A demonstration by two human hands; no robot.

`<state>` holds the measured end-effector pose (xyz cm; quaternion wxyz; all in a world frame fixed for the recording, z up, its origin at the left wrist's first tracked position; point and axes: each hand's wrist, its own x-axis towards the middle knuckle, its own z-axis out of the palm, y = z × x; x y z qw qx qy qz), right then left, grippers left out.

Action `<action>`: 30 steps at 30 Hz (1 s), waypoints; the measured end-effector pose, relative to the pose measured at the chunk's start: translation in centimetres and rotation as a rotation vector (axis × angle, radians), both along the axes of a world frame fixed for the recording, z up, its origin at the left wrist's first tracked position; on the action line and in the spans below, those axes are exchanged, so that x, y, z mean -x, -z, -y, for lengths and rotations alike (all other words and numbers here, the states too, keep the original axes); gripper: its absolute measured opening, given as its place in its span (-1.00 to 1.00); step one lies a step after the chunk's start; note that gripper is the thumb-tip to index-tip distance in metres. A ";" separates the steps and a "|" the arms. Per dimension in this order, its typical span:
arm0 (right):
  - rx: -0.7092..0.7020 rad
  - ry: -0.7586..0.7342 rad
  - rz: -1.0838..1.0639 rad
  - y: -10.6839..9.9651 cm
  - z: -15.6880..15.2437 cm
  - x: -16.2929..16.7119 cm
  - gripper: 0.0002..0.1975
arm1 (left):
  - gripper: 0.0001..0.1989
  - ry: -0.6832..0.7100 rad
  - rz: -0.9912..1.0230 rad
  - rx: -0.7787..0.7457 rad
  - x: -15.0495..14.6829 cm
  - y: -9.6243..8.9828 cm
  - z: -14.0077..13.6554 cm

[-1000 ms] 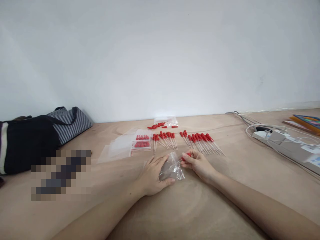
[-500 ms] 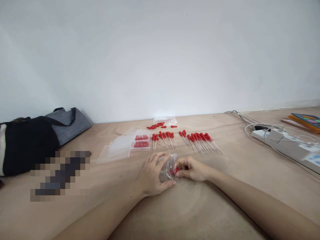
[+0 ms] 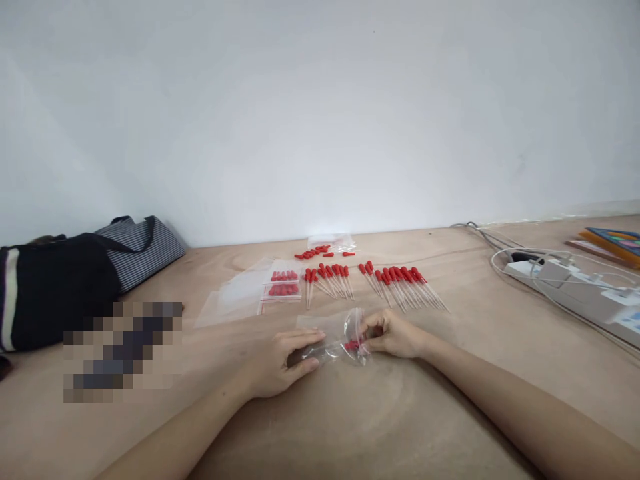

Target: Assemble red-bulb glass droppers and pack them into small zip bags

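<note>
A clear zip-lock bag point(image 3: 330, 352) lies flat on the table before me, its mouth toward the right. Through the plastic near that mouth shows the red bulb of a dropper point(image 3: 351, 345); how many droppers are there I cannot tell. My right hand point(image 3: 393, 335) is closed at the bag's mouth, fingertips against the red bulb and partly hidden by the plastic. At the bag's left end rests my left hand point(image 3: 285, 360), thumb and fingers apart, the tips touching or just above the plastic. Behind the bag lie two groups of red-bulbed droppers point(image 3: 335, 272), point(image 3: 400, 277).
Filled bags with red bulbs point(image 3: 284, 290) lie beside flat empty bags point(image 3: 235, 293) at left. Loose red bulbs point(image 3: 313, 253) are near the wall. A white power strip point(image 3: 565, 283) with cables stands at right. A black bag point(image 3: 60, 287) and a blurred dark object point(image 3: 125, 353) are at left.
My left hand has drawn back left, off the bag, uncovering it. The red bulb now sits inside the bag's mouth, with my right hand shifted slightly right.
</note>
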<state>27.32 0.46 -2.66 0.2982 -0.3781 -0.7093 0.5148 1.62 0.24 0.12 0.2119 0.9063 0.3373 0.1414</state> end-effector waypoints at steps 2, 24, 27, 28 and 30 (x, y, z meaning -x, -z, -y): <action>0.069 0.019 -0.056 -0.1 -0.1 -0.8 -0.75 | -0.64 0.014 0.034 0.019 -0.8 0.0 0.3; 0.088 0.137 -0.088 0.4 0.6 0.2 -0.75 | -0.71 0.029 0.110 -0.083 -2.1 0.8 0.4; 0.130 0.149 -0.014 0.0 0.1 -0.6 -0.75 | -0.71 0.017 0.098 -0.083 -2.1 0.7 0.5; 0.116 0.172 0.022 -0.2 -0.3 -0.9 -0.76 | -0.71 0.012 0.091 -0.087 -2.1 0.7 0.5; 0.008 0.313 0.142 -0.9 -1.5 -1.5 -0.82 | -0.72 0.002 0.082 -0.102 -2.1 0.7 0.5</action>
